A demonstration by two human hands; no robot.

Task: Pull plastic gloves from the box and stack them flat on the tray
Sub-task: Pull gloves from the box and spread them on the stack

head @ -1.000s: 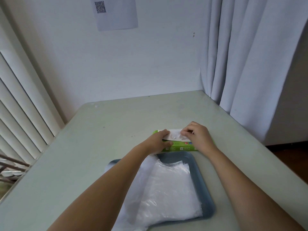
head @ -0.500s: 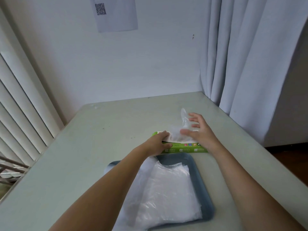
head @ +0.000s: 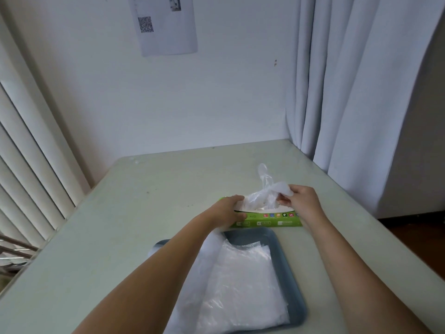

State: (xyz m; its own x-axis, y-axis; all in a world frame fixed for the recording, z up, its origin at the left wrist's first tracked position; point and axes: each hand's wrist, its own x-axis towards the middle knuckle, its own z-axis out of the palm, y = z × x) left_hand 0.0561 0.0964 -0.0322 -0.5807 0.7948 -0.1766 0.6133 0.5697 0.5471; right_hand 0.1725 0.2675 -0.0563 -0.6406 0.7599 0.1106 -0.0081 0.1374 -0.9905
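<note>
A flat green glove box lies across the table just beyond a blue-grey tray. My left hand grips the box's left end, thumb on its front face. My right hand pinches a clear plastic glove that rises crumpled out of the box's top slot, its fingers sticking up. A stack of clear gloves lies flat in the tray; my left forearm hides the stack's left side.
The pale green table stands in a corner. A white wall with a taped paper sheet is behind, grey curtains hang at the right, and slatted blinds run along the left edge.
My right hand has drawn the glove up and to the right out of the slot. The left hand has stayed on the box, which has barely shifted.
</note>
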